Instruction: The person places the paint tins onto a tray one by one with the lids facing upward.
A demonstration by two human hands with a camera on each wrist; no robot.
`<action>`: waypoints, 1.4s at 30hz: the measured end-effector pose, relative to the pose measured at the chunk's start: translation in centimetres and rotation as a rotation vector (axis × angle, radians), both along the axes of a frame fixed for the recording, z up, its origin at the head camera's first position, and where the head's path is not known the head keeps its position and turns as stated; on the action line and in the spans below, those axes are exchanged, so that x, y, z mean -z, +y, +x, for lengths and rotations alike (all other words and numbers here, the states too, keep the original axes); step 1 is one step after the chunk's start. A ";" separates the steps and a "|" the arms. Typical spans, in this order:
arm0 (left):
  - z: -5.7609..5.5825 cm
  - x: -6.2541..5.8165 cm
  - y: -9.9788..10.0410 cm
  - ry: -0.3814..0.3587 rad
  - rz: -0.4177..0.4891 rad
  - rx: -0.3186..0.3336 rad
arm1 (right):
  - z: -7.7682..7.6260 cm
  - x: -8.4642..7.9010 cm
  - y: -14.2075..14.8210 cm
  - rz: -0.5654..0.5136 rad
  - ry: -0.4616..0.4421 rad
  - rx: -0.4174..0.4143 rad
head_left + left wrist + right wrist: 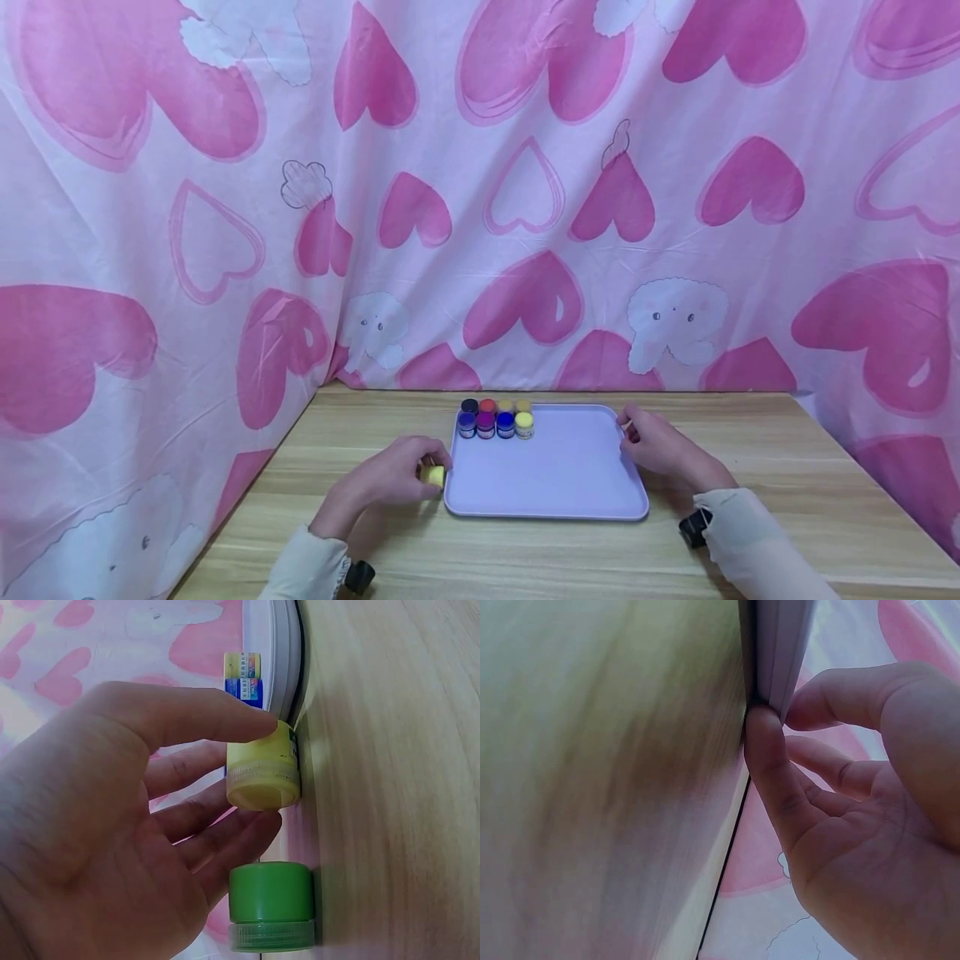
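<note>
Beside the left edge of the pale purple tray (547,483), my left hand (408,471) holds a yellow paint jar (262,769). Thumb and fingers curve around this jar. Close below those fingers in the left wrist view is a green paint jar (271,896); the hand hides it in the head view. My right hand (656,442) pinches the tray's right rim (780,652) between thumb and a finger. Small paint jars stand in two rows at the tray's back left, among them a purple jar (486,425), a blue jar (506,425) and a yellow-lidded jar (524,425).
The tray lies on a wood-grain table (540,558). A pink curtain with hearts (525,300) hangs behind the table and along its sides. Black bands with devices (696,527) sit on both wrists below pale sleeves.
</note>
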State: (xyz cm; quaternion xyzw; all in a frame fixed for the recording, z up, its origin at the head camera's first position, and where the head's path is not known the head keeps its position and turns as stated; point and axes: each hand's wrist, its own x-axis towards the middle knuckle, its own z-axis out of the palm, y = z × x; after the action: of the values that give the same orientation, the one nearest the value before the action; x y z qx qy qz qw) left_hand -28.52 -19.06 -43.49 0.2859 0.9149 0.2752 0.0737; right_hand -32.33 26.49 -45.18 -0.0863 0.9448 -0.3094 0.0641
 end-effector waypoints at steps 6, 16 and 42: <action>-0.1 0.0 -0.3 -0.028 0.005 -0.001 | 0.1 0.1 0.0 -0.001 -0.006 0.009; -0.2 -0.4 -0.8 -0.069 0.044 -0.024 | 0.2 0.0 -0.1 -0.004 -0.005 0.006; -0.9 -0.4 0.5 0.078 0.105 -0.122 | 0.0 0.1 -0.1 0.021 0.036 -0.016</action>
State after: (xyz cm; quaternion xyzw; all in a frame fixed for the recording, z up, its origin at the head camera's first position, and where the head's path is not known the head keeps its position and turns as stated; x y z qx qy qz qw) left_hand -29.41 -18.51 -43.10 0.2434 0.9171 0.3156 0.0062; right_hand -32.33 26.39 -45.33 -0.0985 0.9484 -0.2973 0.0505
